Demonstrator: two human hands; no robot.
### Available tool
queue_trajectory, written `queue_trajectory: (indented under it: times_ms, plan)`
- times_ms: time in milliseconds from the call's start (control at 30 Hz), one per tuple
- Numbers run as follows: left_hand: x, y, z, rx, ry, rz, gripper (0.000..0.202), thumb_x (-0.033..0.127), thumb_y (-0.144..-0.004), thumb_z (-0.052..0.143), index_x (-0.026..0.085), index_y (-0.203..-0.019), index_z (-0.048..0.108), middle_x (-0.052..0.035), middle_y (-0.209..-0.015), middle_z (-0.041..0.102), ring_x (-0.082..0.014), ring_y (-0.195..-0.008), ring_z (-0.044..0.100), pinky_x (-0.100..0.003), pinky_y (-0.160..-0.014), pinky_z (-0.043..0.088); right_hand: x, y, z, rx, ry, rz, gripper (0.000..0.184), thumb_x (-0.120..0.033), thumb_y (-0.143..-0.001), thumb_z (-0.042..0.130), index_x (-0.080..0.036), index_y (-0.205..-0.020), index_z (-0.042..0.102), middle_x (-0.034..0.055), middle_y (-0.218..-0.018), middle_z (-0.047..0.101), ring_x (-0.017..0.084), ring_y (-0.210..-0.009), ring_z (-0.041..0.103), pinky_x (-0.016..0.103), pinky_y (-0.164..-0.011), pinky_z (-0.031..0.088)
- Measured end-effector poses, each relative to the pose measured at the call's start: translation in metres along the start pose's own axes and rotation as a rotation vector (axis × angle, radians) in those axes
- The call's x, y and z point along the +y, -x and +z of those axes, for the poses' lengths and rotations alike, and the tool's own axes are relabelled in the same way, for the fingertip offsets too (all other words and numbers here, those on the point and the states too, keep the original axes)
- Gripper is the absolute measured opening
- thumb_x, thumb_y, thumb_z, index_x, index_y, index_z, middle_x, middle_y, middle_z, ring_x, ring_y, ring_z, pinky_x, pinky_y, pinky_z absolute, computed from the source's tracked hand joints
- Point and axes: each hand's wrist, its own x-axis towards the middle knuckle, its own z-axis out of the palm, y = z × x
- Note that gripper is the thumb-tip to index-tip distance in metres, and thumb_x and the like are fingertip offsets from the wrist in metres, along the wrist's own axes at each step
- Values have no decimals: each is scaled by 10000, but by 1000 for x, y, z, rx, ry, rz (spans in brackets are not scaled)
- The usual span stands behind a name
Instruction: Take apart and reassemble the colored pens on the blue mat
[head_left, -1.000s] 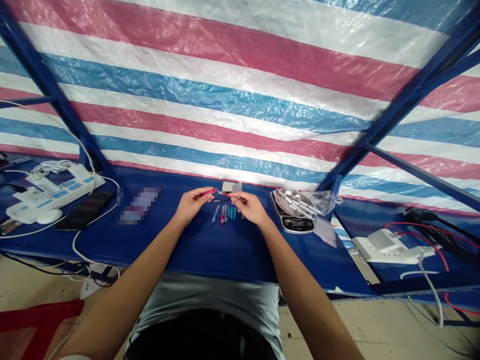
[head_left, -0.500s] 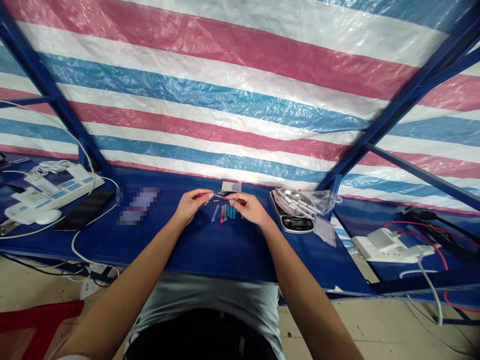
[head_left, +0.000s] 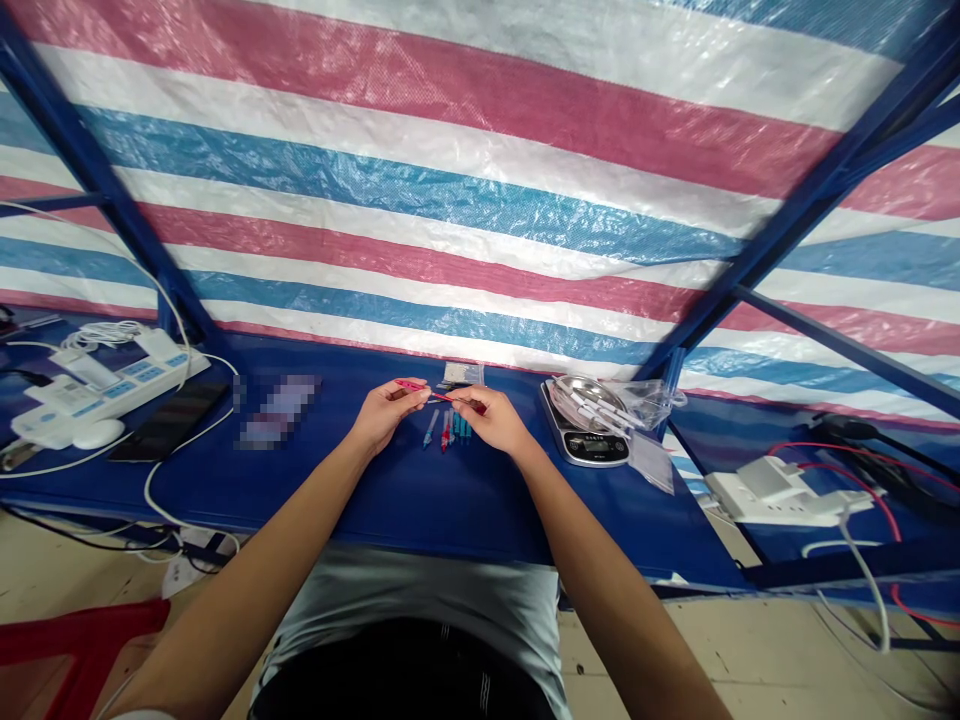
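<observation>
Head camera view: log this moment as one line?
left hand: pinches slim red tool | right hand: pinches its far end | below: small blue and red sticks

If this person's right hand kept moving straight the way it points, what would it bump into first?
The right hand, pinching a thin rod, points left, so it would probably first meet the slim red piece held by the left hand. Depth is hard to judge from this view.

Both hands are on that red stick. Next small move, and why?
Probably ease the hands apart along the red stick: the left hand grips one end, the right hand seems to pinch the thin end. Keep it raised, since small tubes lie just below.
</observation>
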Motion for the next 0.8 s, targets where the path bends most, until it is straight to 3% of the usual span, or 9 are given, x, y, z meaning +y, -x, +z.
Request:
queue_trajectory:
  times_ms: [133,333,433,567,800]
  plan:
    - [1,2,1,-18,-28,1,442,352,-688,1030,185,-1060,859,-98,-1022,824,-211,-916,744,-357,-890,608,-4,0,0,-17,-64,47,292,-439,-1003,668,-233,-1146,819,81,-1078,806,204,-802,698,328,-752,545]
    - [4,8,8,-181,-7,-99,420,370,-745,1000,173,-1092,867,-126,-1165,817,-222,-1014,752,-348,-962,603,-1,-1,6,-76,-228,143,325,-480,-965,729,-229,-1169,765,27,-846,723,154,-618,583,292,-613,485]
    - [5,9,9,-165,8,-120,417,427,-816,950,159,-1123,863,-116,-1108,818,-186,-946,749,-345,-981,598,5,-2,11,-16,-274,108,352,-451,-902,798,-226,-1161,722,38,-952,747,172,-735,661,305,-704,541]
    - [3,8,7,-157,-17,-88,458,423,-808,956,170,-1174,850,-86,-1021,819,-178,-902,744,-381,-1021,591,12,-3,14,26,-226,84,274,-439,-875,825,-210,-996,734,59,-998,774,204,-859,710,325,-795,563]
    - [2,9,9,-135,-65,24,484,410,-749,990,172,-1139,830,-95,-1071,831,-251,-1009,767,-493,-1104,559,10,-2,12,0,-114,129,365,-552,-998,680,-223,-1110,791,36,-879,768,176,-668,649,302,-656,527]
